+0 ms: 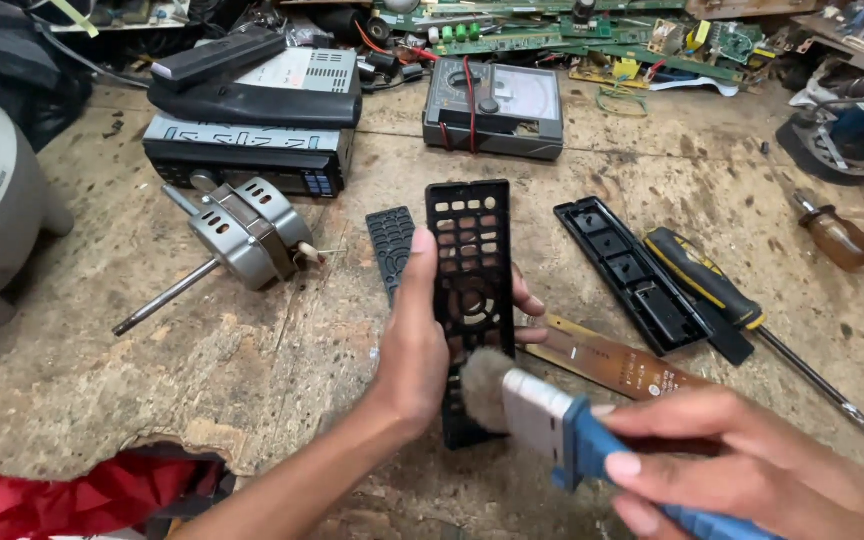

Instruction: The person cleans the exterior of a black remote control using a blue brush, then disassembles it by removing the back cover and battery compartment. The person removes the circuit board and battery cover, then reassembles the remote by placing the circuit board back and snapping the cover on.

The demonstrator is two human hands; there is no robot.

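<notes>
Remote shell (471,280) (hollow, buttonless) gripped in left hand (414,345), blue-handled brush (552,425) clasped in right hand (742,465).

We count two hands: the left hand (414,345) and the right hand (742,465). Near the meter (494,107), the only one, we count one motor (249,232), one car radio (247,160) and two screwdrivers (707,280) (837,235). There are two black remote shells (472,290) (632,272), one rubber keypad (390,245), one brush (552,425) and one brown circuit strip (607,362).
</notes>
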